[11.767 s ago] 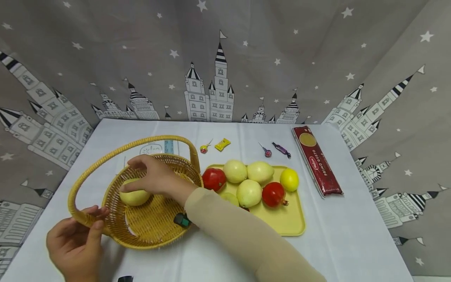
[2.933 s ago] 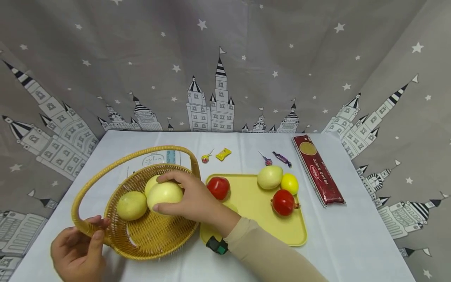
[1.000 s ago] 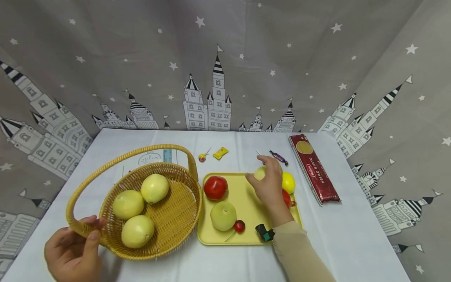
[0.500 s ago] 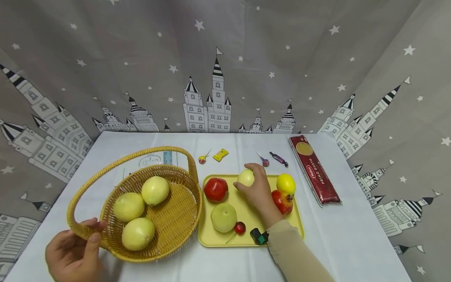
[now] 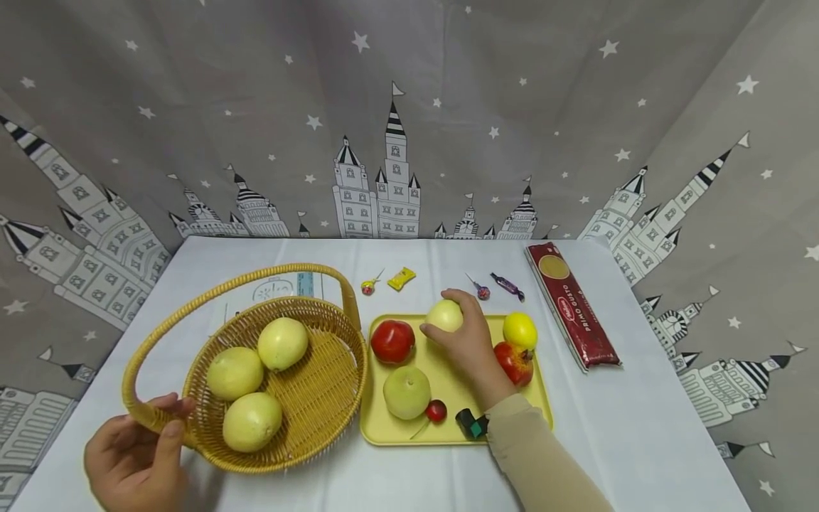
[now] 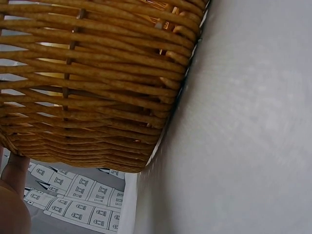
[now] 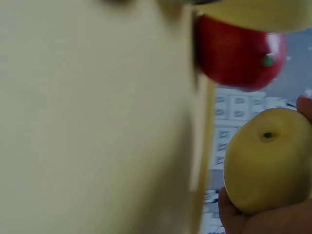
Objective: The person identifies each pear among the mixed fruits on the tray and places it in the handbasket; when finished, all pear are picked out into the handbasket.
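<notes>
Your right hand (image 5: 470,348) grips a pale yellow-green pear (image 5: 444,315) over the plain yellow tray (image 5: 537,412), where a red apple (image 5: 392,340), a bright yellow lemon (image 5: 520,331) and a small red cherry (image 5: 436,410) lie. Your left hand (image 5: 137,462) holds the golden-tan woven basket (image 5: 307,441), with three pale yellow fruits (image 5: 252,421) in it. The worktop (image 5: 640,427) is white, the spaghetti packet (image 5: 571,306) dark red, and the backdrop (image 5: 256,107) grey with white stars and black-and-white castles.

At your 1 o'clock lies a long red spaghetti packet (image 5: 571,307); wrapped sweets sit at 12: yellow candy (image 5: 402,279), purple candy (image 5: 508,286).
</notes>
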{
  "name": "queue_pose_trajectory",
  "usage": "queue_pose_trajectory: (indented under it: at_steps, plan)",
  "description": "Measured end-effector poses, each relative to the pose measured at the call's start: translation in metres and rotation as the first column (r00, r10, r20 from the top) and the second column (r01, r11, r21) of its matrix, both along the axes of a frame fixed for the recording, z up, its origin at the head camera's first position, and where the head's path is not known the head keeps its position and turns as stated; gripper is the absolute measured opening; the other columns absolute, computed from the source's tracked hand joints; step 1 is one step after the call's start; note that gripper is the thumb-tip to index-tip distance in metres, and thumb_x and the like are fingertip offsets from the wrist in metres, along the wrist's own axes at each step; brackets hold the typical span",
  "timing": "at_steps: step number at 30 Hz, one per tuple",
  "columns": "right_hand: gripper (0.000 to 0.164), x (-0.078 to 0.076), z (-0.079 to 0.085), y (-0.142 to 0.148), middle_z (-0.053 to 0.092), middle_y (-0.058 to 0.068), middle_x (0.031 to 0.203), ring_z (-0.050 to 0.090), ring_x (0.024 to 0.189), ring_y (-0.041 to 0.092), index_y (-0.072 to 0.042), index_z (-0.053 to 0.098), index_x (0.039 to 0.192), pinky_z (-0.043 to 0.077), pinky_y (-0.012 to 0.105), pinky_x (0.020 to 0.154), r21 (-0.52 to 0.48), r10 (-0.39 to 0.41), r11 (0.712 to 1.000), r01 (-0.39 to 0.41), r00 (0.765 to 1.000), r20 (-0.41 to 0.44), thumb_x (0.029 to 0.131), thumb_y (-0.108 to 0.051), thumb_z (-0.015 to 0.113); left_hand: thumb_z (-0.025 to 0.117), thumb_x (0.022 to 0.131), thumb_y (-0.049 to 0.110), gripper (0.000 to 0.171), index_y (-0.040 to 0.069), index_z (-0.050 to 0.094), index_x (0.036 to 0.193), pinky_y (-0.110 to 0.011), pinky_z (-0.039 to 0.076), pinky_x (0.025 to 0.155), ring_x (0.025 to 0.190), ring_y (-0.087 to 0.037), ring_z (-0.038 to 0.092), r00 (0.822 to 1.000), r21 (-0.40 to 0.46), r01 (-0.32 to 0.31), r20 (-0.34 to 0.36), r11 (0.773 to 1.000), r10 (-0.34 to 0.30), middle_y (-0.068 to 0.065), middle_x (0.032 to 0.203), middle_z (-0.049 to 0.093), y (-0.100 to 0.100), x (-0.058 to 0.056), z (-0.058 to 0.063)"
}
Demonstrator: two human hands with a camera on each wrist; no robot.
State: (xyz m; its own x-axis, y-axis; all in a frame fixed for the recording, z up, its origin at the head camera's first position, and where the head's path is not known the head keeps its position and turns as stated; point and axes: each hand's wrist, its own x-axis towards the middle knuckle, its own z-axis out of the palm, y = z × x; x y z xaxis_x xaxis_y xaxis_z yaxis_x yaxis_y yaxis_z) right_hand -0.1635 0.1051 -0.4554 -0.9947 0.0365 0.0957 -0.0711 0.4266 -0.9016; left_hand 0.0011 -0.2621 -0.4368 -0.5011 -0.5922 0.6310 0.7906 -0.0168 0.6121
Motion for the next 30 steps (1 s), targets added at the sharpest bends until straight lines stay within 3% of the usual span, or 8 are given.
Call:
queue_pose_trajectory:
  at_steps: [7, 11, 16, 20, 23, 26, 30]
  plan:
    - [0.059, 0.011, 0.046, -0.012, 0.047, -0.013, 0.137, 0.056, 0.107, 0.024, -0.026, 0.056, 0.125, 0.058, 0.040, 0.084, -0.169, 0.111, 0.978, -0.124, 0.990, -0.082, 0.074, -0.020, 0.083, 0.057, 0.079, -0.026, 0.039, -0.023, 0.039, 0.112, -0.028, 0.059, 0.082, 0.086, -0.030, 0.069, 0.998, -0.029, -0.041, 0.049, 0.999, 0.043, -0.037, 0.104, 0.059, 0.003, 0.001, -0.001]
    - [0.058, 0.028, 0.073, -0.032, 0.050, -0.009, 0.138, 0.056, 0.113, 0.023, -0.022, 0.057, 0.124, 0.058, 0.040, 0.084, -0.280, 0.200, 0.932, -0.230, 0.971, -0.130, 0.073, -0.011, 0.082, 0.058, 0.079, -0.025, 0.039, -0.023, 0.038, 0.112, -0.028, 0.059, 0.082, 0.086, -0.030, 0.070, 0.998, -0.036, -0.043, 0.049, 0.998, 0.045, -0.036, 0.105, 0.059, 0.004, 0.000, 0.000]
    - [0.058, 0.052, 0.092, -0.075, 0.050, -0.008, 0.138, 0.048, 0.126, 0.016, -0.020, 0.059, 0.121, 0.055, 0.038, 0.088, -0.343, 0.333, 0.861, -0.375, 0.926, -0.177, 0.070, -0.009, 0.083, 0.059, 0.079, -0.024, 0.040, -0.022, 0.038, 0.112, -0.028, 0.059, 0.081, 0.086, -0.031, 0.069, 0.998, -0.012, -0.049, 0.026, 0.999, 0.049, -0.037, 0.105, 0.059, 0.002, -0.002, 0.000]
    - [0.056, 0.067, 0.089, -0.115, 0.049, -0.012, 0.134, 0.046, 0.124, 0.009, -0.024, 0.059, 0.118, 0.054, 0.029, 0.088, -0.307, 0.451, 0.817, -0.488, 0.873, -0.186, 0.070, -0.014, 0.085, 0.059, 0.078, -0.025, 0.040, -0.023, 0.038, 0.112, -0.029, 0.060, 0.080, 0.085, -0.032, 0.069, 0.999, 0.015, -0.032, 0.006, 0.999, 0.032, -0.038, 0.104, 0.058, 0.000, -0.002, -0.001]
    - [0.055, 0.074, 0.076, -0.140, 0.048, -0.017, 0.130, 0.047, 0.118, 0.004, -0.027, 0.058, 0.117, 0.052, 0.022, 0.088, -0.235, 0.510, 0.816, -0.529, 0.849, -0.138, 0.070, -0.024, 0.086, 0.058, 0.077, -0.027, 0.041, -0.023, 0.038, 0.112, -0.030, 0.060, 0.080, 0.085, -0.033, 0.069, 1.000, 0.053, -0.003, -0.020, 0.999, 0.004, -0.038, 0.104, 0.058, -0.001, -0.003, -0.003]
    - [0.055, 0.078, 0.062, -0.157, 0.047, -0.018, 0.127, 0.047, 0.114, 0.002, -0.027, 0.058, 0.117, 0.049, 0.018, 0.087, -0.186, 0.528, 0.827, -0.530, 0.847, -0.063, 0.070, -0.030, 0.087, 0.059, 0.077, -0.027, 0.041, -0.023, 0.039, 0.112, -0.030, 0.060, 0.080, 0.085, -0.033, 0.069, 1.000, 0.062, -0.004, -0.023, 0.998, 0.005, -0.038, 0.104, 0.059, -0.001, -0.003, -0.004]
    - [0.055, 0.079, 0.048, -0.168, 0.046, -0.014, 0.125, 0.048, 0.107, 0.003, -0.025, 0.057, 0.116, 0.048, 0.017, 0.084, -0.150, 0.506, 0.853, -0.500, 0.862, 0.004, 0.070, -0.032, 0.086, 0.059, 0.076, -0.027, 0.041, -0.023, 0.038, 0.110, -0.029, 0.060, 0.079, 0.084, -0.033, 0.069, 0.999, 0.048, 0.006, -0.052, 0.999, -0.004, -0.038, 0.102, 0.059, -0.001, -0.007, -0.006]
